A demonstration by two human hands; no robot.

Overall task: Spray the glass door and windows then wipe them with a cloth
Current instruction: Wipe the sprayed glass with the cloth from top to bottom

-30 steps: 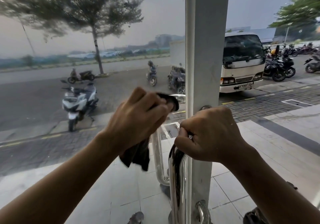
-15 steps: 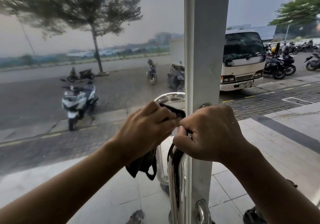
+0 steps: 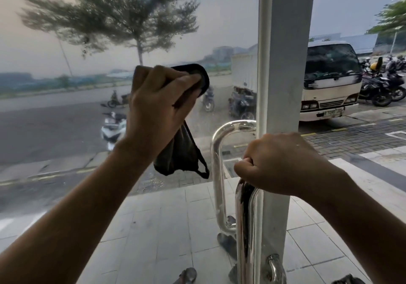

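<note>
Raised, left hand (image 3: 158,105) grips cloth (image 3: 180,156) hanging vertically; right hand (image 3: 283,165) clasps handle (image 3: 243,228).

Glass door (image 3: 55,130) lies clear upper left; door frame (image 3: 283,75) and handle (image 3: 243,228) block right.

Black cloth (image 3: 182,152) bunched against hazy glass door (image 3: 66,108)

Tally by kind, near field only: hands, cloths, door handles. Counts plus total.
Hands: 2 (left hand, right hand)
Cloths: 1 (black cloth, held in the left hand)
Chrome door handles: 2 (near handle, far handle)
Total: 5
</note>
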